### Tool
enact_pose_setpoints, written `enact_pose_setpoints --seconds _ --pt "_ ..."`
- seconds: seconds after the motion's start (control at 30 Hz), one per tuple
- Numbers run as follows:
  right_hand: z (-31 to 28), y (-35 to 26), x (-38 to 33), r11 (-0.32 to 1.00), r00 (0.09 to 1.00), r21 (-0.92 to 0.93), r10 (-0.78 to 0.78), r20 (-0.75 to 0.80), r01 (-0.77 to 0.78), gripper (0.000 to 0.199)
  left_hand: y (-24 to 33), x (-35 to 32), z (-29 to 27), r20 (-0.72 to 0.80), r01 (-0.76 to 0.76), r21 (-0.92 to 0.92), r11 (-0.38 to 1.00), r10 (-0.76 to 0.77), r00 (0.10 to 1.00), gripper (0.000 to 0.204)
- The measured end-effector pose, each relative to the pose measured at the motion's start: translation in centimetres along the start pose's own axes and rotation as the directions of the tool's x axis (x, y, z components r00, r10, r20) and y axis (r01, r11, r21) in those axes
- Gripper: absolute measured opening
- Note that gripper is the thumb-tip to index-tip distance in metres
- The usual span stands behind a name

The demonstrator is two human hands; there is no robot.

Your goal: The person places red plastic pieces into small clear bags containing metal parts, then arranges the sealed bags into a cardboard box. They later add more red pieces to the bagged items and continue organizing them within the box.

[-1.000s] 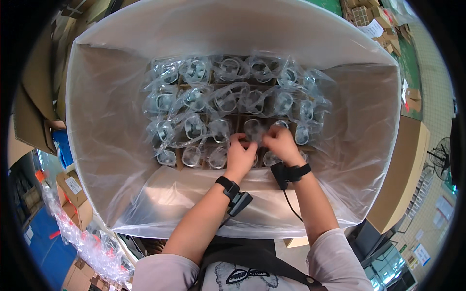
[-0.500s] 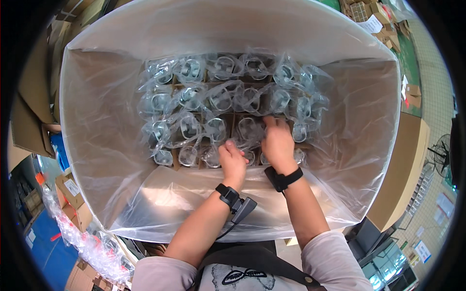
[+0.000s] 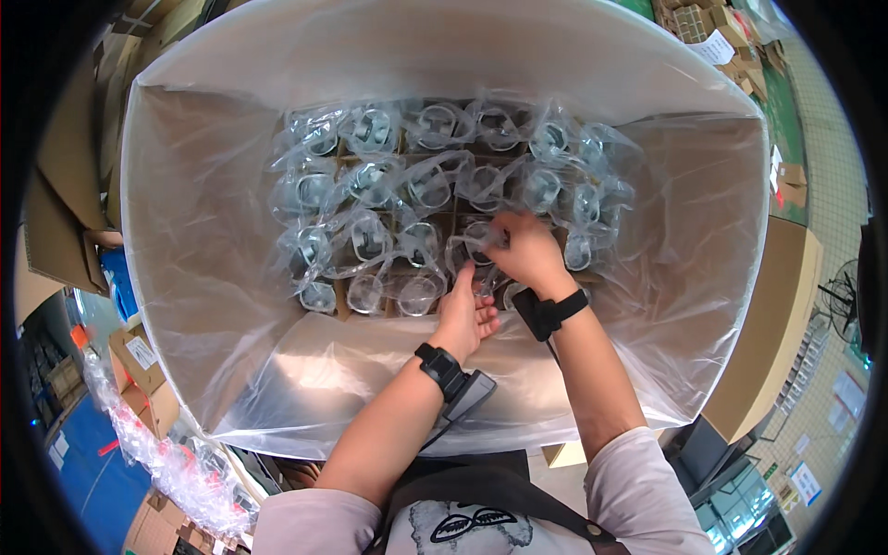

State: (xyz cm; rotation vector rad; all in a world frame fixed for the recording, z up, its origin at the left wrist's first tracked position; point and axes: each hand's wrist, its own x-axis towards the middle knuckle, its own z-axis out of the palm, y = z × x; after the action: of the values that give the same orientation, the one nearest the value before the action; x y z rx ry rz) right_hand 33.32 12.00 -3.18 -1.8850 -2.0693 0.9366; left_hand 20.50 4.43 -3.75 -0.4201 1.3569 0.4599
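Note:
Shiny ring-shaped metal parts, each in a clear plastic bag, stand in rows between cardboard dividers (image 3: pixel 451 225). My right hand (image 3: pixel 535 252) has its fingers bent and pinched on the clear plastic bag (image 3: pixel 458 252) around one metal part (image 3: pixel 479 242) in the second row from the front. Just left of and nearer than it, my left hand (image 3: pixel 462 322) has its thumb raised beside that bag and its other fingers loosely apart. The hands partly cover the front-row parts. A bagged part (image 3: pixel 418 294) lies left of my left hand.
A milky plastic liner (image 3: pixel 213 185) covers the large carton's high walls and folds over its near edge. Cardboard flaps (image 3: pixel 65 203) stand at the left, with crumpled clear film (image 3: pixel 171 472) below. A tall carton panel (image 3: pixel 768 333) borders the right side, and a fan (image 3: pixel 844 294) stands beyond.
My left hand has moved slightly right and turned, its fingers spreading. My right hand has shifted a little, its fingers now bent over the bag. The whole view has drifted slightly.

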Motion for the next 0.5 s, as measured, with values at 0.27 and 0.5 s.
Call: enact_pose_setpoints --seconds 0.27,0.5 --pt "-2.7 -1.3 0.4 0.997 0.975 0.035 0.072 -0.213 -0.066 0.022 -1.5 -0.5 0.1 0.009 -0.142 0.125 0.982 0.142 0.99 0.015" --pt "-6.8 3.8 -2.6 0.928 0.897 0.082 0.324 0.301 -0.363 0.019 -2.4 -3.3 1.2 0.269 -0.264 0.441 0.858 0.154 0.951 0.024"
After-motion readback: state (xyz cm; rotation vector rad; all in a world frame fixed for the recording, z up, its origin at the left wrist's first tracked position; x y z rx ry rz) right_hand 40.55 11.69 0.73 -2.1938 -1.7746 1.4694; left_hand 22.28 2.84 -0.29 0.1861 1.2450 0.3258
